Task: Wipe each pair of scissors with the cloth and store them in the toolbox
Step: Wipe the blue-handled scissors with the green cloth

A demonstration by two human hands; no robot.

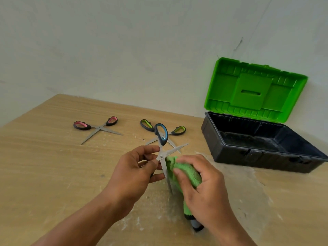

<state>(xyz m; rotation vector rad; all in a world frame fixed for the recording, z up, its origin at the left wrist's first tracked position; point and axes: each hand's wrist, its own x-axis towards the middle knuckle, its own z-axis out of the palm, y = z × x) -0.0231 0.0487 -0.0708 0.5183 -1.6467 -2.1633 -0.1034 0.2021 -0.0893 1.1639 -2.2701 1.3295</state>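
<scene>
Right hand (204, 192) with green cloth (188, 173) against blue-handled scissors (161, 155)

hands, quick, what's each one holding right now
Left hand: pinches the blue-handled scissors near the pivot, blades open.
Right hand: grips the green cloth against one blade.

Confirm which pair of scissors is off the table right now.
The blue-handled steel scissors, pinched in the left hand against the green cloth the right hand holds. The pink-handled scissors and lime-handled scissors lie on the wooden table.
</scene>
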